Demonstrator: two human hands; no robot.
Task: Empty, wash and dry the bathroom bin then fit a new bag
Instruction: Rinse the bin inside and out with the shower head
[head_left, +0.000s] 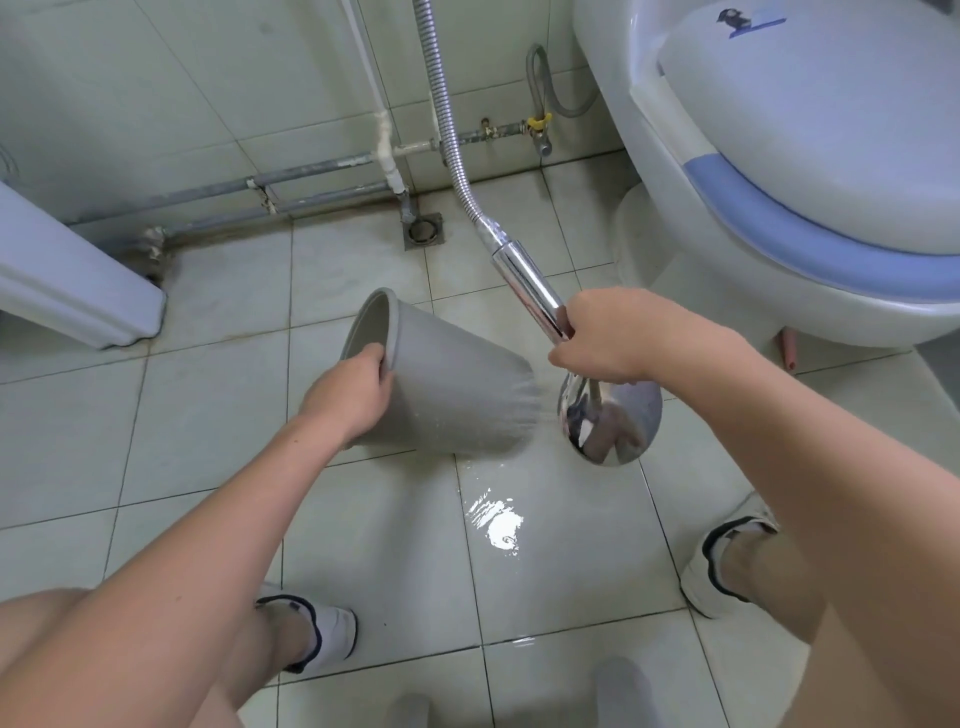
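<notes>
The floor is made of pale tiles and lies under both hands. A white toilet with a blue seat sits up and to the right of the right hand. A white stand is far off to the left of the left hand.

Both arms reach forward and down from the bottom of the view. The left arm comes up from the lower left and the right arm comes in from the right side.

The grey bin is tipped on its side, held off the floor. Its open top points up and to the left, and its bottom points right, toward the shower head. The left hand holds the bin by its rim. The thumb is curled over the edge, into the bin.

The right hand is wrapped tight around the shiny shower head handle. The round part hangs just below the hand. Water sprays from it onto the bottom end of the bin.

A silver hose runs up from the handle, past the right hand, to the wall.

A puddle shines on the floor below both hands. A small drain sits above the bin, by the wall.
</notes>
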